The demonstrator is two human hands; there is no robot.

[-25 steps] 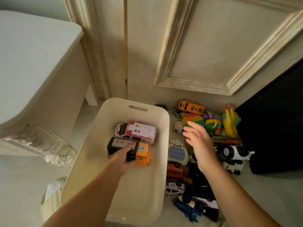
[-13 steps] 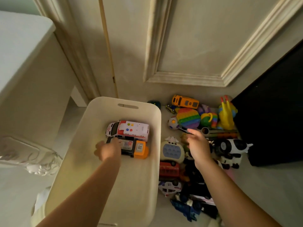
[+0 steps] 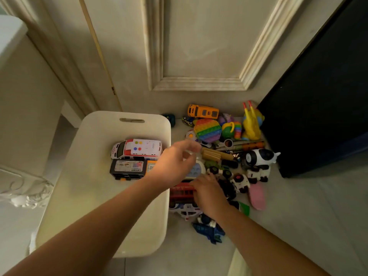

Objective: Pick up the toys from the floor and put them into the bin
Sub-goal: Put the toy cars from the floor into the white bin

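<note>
**Two hands at a toy pile beside a white bin**

A pale cabinet point(image 3: 29, 96) is seen at the left. Beside it on the floor point(image 3: 298, 216) stands the white bin point(image 3: 89, 196). In the bin's far half, a white ambulance point(image 3: 137, 149) and a black-and-orange truck point(image 3: 127, 169) lie side by side.

The left hand point(image 3: 175, 164) is held over the bin's right rim, blurred, with fingers loose and parted and nothing grasped.

Right of the bin, the toy pile point(image 3: 229, 172) is hemmed in by a panelled door point(image 3: 199, 46) and a dark cabinet point(image 3: 318, 96). The right hand point(image 3: 209, 193) is laid on a red bus point(image 3: 182, 193) at the pile's near left corner. Whether its fingers grip cannot be told.

Half a second ago the left hand was inside the bin at the truck, and the right hand was nearer the rainbow pop toy point(image 3: 207, 130).
</note>
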